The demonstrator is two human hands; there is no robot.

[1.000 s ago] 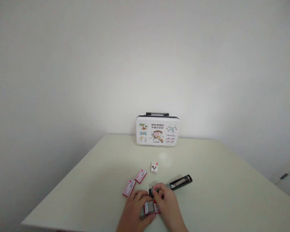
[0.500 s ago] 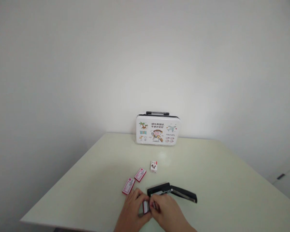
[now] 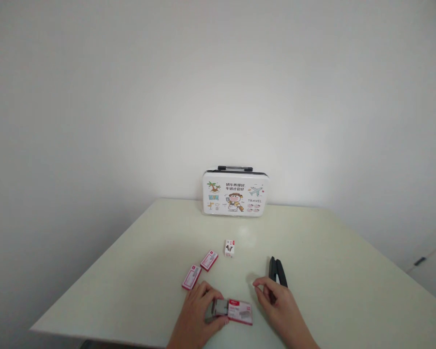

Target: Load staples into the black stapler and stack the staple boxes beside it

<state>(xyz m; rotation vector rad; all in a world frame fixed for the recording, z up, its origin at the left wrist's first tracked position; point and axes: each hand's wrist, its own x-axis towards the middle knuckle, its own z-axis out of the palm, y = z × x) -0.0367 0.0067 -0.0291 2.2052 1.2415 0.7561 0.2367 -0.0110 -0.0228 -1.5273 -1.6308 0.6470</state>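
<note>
My left hand grips the half-open staple box; its tray could slide out and spill. My right hand pinches something too small to identify beside the stapler, easily dropped onto the bench.

Red staple box — seemingly slid open — flat beside black stapler.

Counter is showing a smooth, pale, faintly sheeny top. Staple box is looking like printed card, its drawn-out tray grey and dull. Stapler is reading as matt black. Case is gleaming glossy white, printed.
</note>
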